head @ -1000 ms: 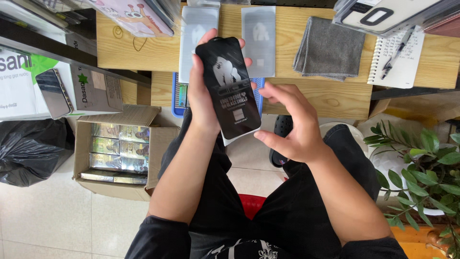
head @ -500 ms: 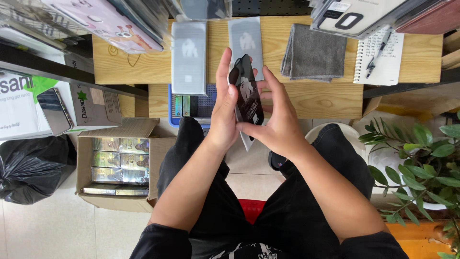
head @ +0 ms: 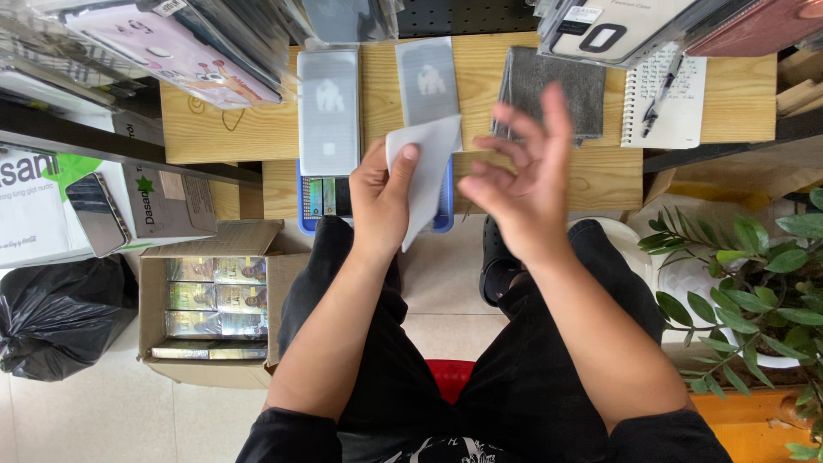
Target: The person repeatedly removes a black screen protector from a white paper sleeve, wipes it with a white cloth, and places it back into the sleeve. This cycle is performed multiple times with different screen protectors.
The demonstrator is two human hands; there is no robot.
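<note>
Left hand (head: pixel 377 201) has its grip pinched on a white sleeve (head: pixel 424 176), long axis near upright and tilted slightly, held above the worktop (head: pixel 549 184) edge; right hand (head: pixel 523 176) hangs released, fingers spread, just right of the sleeve, not touching.

Your left hand (head: pixel 379 201) pinches a plain white sleeve (head: pixel 426 167). Worktop (head: pixel 600 176): pale wood, visible grain. Two grey packets (head: pixel 328 111), each bearing a white ape figure. Cloth (head: pixel 553 90): dark grey. Tray (head: pixel 446 214): blue. Notebook (head: pixel 664 99): white, lined, black pen on it. Your trousers (head: pixel 531 377): black. Bag (head: pixel 56 313): glossy black. Box (head: pixel 210 296): brown card. Plant (head: pixel 763 274): green leaves.
</note>
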